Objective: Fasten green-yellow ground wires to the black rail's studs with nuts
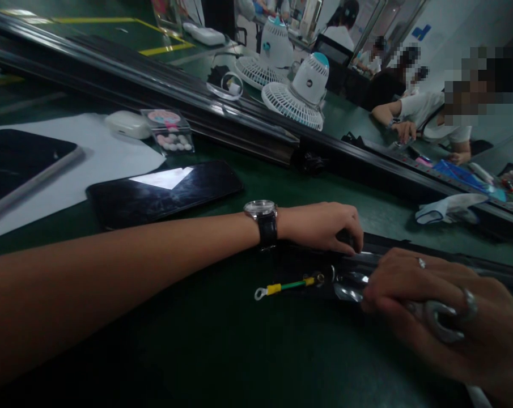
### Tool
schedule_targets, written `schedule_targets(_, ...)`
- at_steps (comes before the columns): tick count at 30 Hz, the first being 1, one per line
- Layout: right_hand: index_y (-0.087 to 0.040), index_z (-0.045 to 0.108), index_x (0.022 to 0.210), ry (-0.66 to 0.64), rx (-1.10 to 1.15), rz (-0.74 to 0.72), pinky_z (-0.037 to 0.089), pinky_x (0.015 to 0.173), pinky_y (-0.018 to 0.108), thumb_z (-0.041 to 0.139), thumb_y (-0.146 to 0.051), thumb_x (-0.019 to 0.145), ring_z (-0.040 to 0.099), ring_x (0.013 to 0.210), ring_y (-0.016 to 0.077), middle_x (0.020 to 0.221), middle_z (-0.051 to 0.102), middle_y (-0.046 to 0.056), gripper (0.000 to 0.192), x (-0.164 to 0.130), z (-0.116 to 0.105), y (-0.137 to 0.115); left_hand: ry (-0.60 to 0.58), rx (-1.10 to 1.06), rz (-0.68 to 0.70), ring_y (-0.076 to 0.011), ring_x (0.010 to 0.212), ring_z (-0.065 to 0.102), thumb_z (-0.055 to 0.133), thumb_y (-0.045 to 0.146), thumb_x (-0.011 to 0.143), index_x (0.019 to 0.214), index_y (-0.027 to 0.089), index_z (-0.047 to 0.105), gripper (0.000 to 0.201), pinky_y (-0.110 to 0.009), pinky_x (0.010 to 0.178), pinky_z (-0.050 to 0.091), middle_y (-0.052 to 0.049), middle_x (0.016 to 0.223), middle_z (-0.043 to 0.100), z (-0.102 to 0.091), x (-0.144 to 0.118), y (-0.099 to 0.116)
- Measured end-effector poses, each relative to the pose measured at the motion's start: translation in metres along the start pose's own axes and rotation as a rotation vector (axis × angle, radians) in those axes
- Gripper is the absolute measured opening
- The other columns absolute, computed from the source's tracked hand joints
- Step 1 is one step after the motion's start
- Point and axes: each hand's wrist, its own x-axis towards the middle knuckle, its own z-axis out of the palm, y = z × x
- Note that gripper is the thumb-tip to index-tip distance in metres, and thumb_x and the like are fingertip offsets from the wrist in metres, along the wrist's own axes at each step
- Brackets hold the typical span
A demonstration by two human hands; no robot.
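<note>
My left hand [324,226], with a watch [261,218] at its wrist, rests with curled fingers on the far edge of a dark strip [302,262], thumb and forefinger closed on it. A short green wire [296,284] with yellow sleeves and a ring terminal [260,293] sticks out to the left from the strip's near end. My right hand [447,306], wearing rings, is closed around a tool with a grey loop handle [441,322], apparently scissors. Shiny pieces like its blades [350,288] show left of the fingers, near the wire. Blur hides their exact shape.
A phone [166,192], white paper [111,150], tablet-like device [22,164], white case [128,123] and clear candy box [171,133] lie left. Long dark profiles [188,113] cross behind. Two fans [311,85], a white glove [449,208] and co-workers [439,113] are farther off.
</note>
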Motion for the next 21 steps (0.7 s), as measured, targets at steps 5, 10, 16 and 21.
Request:
schedule_targets(5, -0.023, 0.065, 0.092, 0.042, 0.001, 0.137, 0.052, 0.055, 0.024, 0.066, -0.024, 0.096, 0.070, 0.063, 0.0110, 0.073, 0.074, -0.003, 0.005, -0.005, 0.004, -0.003, 0.054, 0.018, -0.049, -0.0179, 0.103, 0.062, 0.072, 0.028, 0.092, 0.105, 0.022, 0.076, 0.015, -0.028, 0.091, 0.047, -0.006, 0.111, 0.065, 0.006, 0.002, 0.001)
schedule_targets(10, -0.023, 0.065, 0.091, 0.075, -0.043, 0.124, 0.052, 0.053, 0.023, 0.068, -0.028, 0.096, 0.072, 0.062, 0.0123, 0.073, 0.076, -0.001, 0.008, -0.001, 0.010, -0.006, 0.082, 0.043, -0.069, -0.0184, 0.100, 0.061, 0.074, 0.026, 0.090, 0.098, 0.020, 0.075, 0.011, -0.028, 0.088, 0.047, -0.006, 0.109, 0.065, 0.010, 0.003, 0.002)
schedule_targets(16, -0.020, 0.064, 0.092, 0.042, -0.062, 0.072, 0.053, 0.052, 0.024, 0.064, -0.023, 0.098, 0.072, 0.060, 0.0128, 0.071, 0.076, 0.000, 0.006, 0.004, 0.012, -0.004, 0.104, 0.068, -0.029, -0.0167, 0.095, 0.060, 0.075, 0.024, 0.088, 0.092, 0.017, 0.072, 0.009, -0.026, 0.080, 0.047, -0.007, 0.112, 0.061, 0.011, 0.001, 0.000)
schedule_targets(21, -0.019, 0.062, 0.094, -0.148, -0.026, -0.158, 0.059, 0.068, 0.030, 0.057, -0.012, 0.097, 0.073, 0.069, 0.0146, 0.078, 0.076, 0.002, 0.009, 0.008, -0.001, 0.002, 0.037, 0.023, 0.016, -0.0178, 0.101, 0.061, 0.071, 0.020, 0.090, 0.100, 0.022, 0.076, 0.012, -0.029, 0.089, 0.049, -0.007, 0.118, 0.059, 0.006, -0.002, -0.002)
